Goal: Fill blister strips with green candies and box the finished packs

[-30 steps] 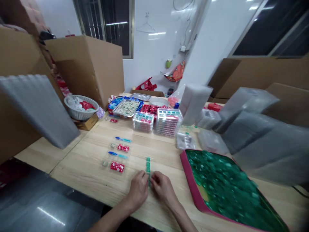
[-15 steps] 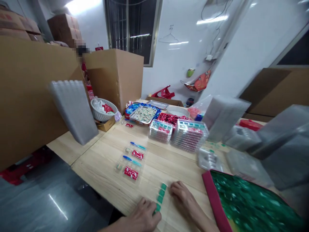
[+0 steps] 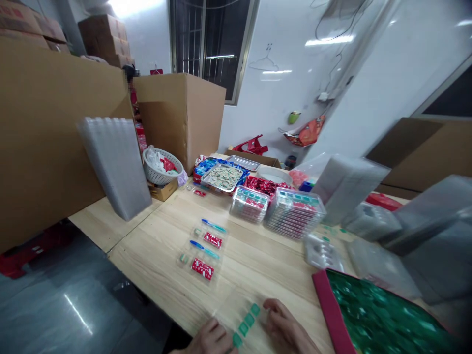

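Note:
A clear plastic blister tray [image 3: 229,310] lies near the table's front edge, with several green square pieces [image 3: 250,320] in a row along its right side. My left hand [image 3: 212,338] is closed at the tray's near left edge, fingers curled, partly cut off by the frame. On the other side, my right hand [image 3: 285,327] has its fingers bent at the tray's right edge, beside the green pieces. Farther off are two filled clear trays, each with a blue pen [image 3: 205,249] and a red patterned packet [image 3: 202,269].
A red-sided box [image 3: 326,309] of green pieces stands at my right. Beyond are stacked filled trays [image 3: 295,214], a metal tray of small pieces [image 3: 222,177] and red packets [image 3: 263,186]. Tall stacks of clear trays stand left [image 3: 116,167] and right [image 3: 346,187].
My left hand has drawn down and left, uncovering the lowest green piece. The tray with its green row sits lower in view and slightly turned. The camera view has shifted a little.

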Tool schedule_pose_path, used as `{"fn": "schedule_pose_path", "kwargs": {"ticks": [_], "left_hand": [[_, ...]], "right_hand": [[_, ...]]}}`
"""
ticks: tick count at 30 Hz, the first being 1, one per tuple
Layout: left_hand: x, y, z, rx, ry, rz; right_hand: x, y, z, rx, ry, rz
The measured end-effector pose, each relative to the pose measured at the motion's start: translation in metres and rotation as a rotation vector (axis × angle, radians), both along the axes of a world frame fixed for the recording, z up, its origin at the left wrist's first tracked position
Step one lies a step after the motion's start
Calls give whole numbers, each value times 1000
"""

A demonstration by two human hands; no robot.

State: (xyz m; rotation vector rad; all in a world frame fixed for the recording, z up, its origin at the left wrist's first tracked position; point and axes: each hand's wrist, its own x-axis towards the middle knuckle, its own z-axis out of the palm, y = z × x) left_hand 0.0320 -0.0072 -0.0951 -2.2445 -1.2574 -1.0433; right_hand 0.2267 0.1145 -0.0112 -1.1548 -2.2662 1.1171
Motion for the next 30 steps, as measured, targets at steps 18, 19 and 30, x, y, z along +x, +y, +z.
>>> {"fn": "schedule_pose_path", "kwargs": {"ticks": [18,19,30], "left_hand": [[-99,73,94,-787,-951,147],[-112,89,96,-825,-996,167],[-198,214,47,-936,-820,674]], "right_hand": [[-65,66,7,-83,224,10],[-77,77,8,-93,239,4],[-183,160,-27,-149,59,-229]]}}
